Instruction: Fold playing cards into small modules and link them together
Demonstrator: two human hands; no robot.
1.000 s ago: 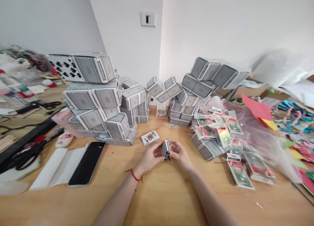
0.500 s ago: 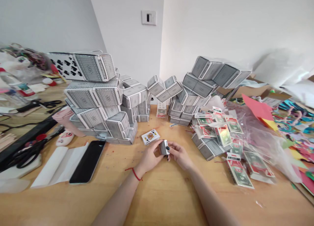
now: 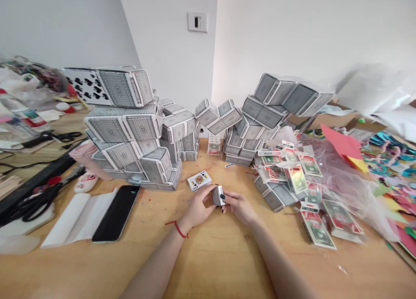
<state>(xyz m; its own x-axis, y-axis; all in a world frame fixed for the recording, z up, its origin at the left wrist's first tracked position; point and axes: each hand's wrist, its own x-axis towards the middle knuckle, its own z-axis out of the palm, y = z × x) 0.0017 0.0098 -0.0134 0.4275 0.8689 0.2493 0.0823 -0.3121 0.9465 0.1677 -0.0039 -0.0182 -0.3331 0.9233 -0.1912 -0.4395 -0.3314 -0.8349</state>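
Note:
Both my hands meet over the middle of the wooden table (image 3: 208,264). My left hand (image 3: 197,209) and my right hand (image 3: 238,206) are closed from either side on a small grey-backed pack of playing cards (image 3: 217,195), held just above the tabletop. A red string is tied round my left wrist. Just beyond my left hand lies a face-up deck of cards (image 3: 199,180) showing a king.
Grey card blocks stand stacked at the left (image 3: 130,130) and at the back right (image 3: 269,112). Red-and-green card boxes (image 3: 302,182) lie in a heap at the right. A black phone (image 3: 116,213), white paper (image 3: 73,221) and scissors (image 3: 35,201) lie at the left.
The pack between my hands has tipped slightly and my hands have shifted a little away from me; nothing else has moved.

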